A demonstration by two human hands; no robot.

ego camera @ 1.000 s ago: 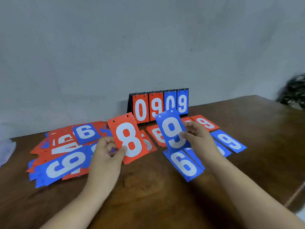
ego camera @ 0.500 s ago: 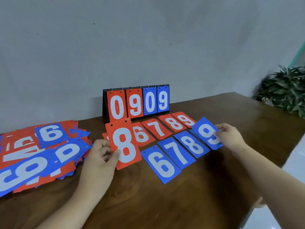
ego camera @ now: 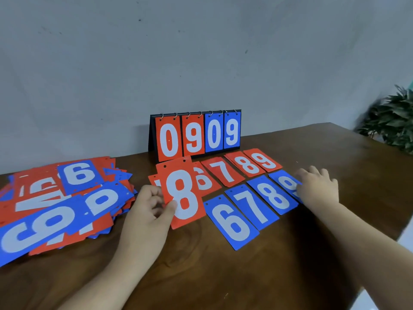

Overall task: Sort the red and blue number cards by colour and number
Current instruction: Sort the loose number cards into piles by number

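My left hand [ego camera: 146,211] pinches a red 8 card [ego camera: 182,193], held tilted above the table in front of the scoreboard. Behind it lie a red row: 6 [ego camera: 204,180], 7 [ego camera: 225,172], 8 [ego camera: 248,165], 9 [ego camera: 262,159]. A blue row lies nearer: 6 [ego camera: 231,221], 7 [ego camera: 251,204], 8 [ego camera: 272,194], and a blue 9 card [ego camera: 285,181] at the right end. My right hand [ego camera: 317,187] rests flat on that blue 9, fingers spread and partly blurred. A mixed heap of red and blue cards [ego camera: 60,204] lies at the left.
A black flip scoreboard [ego camera: 195,133] showing 0 9 0 9 stands at the back against the grey wall. The brown wooden table [ego camera: 223,276] ends at the right, with its edge near my right forearm. A green plant [ego camera: 393,121] stands beyond the right corner.
My right hand carried the blue 9 to the right end of the blue row and now lies flat on it. The left hand keeps holding the red 8.
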